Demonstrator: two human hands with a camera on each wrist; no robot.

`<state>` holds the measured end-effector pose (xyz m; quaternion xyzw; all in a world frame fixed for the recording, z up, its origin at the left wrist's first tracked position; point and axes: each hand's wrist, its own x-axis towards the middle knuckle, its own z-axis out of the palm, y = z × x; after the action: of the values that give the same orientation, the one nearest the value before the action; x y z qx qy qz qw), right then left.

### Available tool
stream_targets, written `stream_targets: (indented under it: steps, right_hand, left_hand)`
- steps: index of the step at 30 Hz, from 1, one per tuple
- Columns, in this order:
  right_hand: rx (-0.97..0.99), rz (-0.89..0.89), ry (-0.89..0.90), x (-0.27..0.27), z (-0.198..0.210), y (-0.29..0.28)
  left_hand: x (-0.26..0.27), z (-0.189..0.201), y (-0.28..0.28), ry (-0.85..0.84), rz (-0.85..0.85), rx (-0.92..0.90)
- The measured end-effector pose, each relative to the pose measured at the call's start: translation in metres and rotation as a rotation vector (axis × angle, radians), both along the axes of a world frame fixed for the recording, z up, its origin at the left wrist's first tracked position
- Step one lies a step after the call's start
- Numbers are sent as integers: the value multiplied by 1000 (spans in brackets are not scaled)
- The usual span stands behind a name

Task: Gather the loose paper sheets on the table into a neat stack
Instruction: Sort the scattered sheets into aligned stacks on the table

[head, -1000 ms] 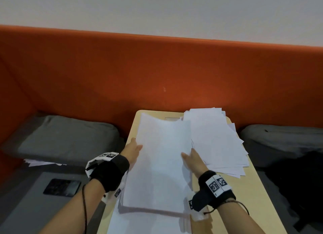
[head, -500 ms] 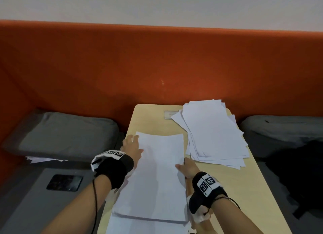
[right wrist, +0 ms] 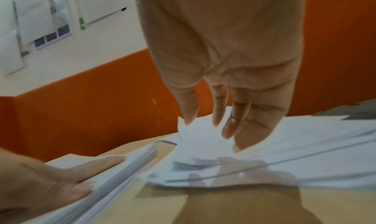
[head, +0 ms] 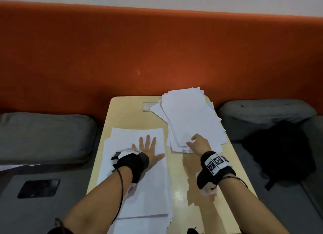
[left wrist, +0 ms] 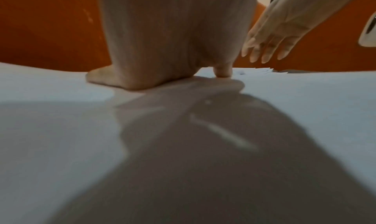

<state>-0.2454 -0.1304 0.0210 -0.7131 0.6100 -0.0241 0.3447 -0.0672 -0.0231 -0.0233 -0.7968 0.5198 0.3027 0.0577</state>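
Here the left hand (head: 148, 150) lies flat, fingers straight and spread, on the squared stack (head: 139, 178) at about seven o'clock on the table (head: 180, 181), apparently pinning the sheets so they cannot slide. At one o'clock lies the fanned loose pile (head: 190, 118). The right hand (head: 198, 143) hovers over its near edge, fingers loosely extended and clamped on nothing, seemingly poised to take the next batch.

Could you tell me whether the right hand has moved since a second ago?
Yes. The right hand has left the near stack and shifted right, onto the loose pile.
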Motion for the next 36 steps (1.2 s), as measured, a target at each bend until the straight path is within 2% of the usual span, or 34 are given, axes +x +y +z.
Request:
stream_targets:
  steps: [6,14,22,29,36]
  right_hand:
    - [-41,-68,102,-24,1,-44]
    - [-16,-22,384,-32,-10,-88]
    - [16,-104,489,-37,-15,-107]
    - [-70,-154,490,-35,-16,-101]
    - [-144,-176,399,-34,-24,-90]
  left_hand:
    - [1,4,-8,-26,-15,98]
    - [1,-3,-9,-37,9,112]
    - [0,-7,-10,-62,13,128]
    - [-2,-7,-9,-67,32,112]
    - [-2,-8,-9,-79,29,116]
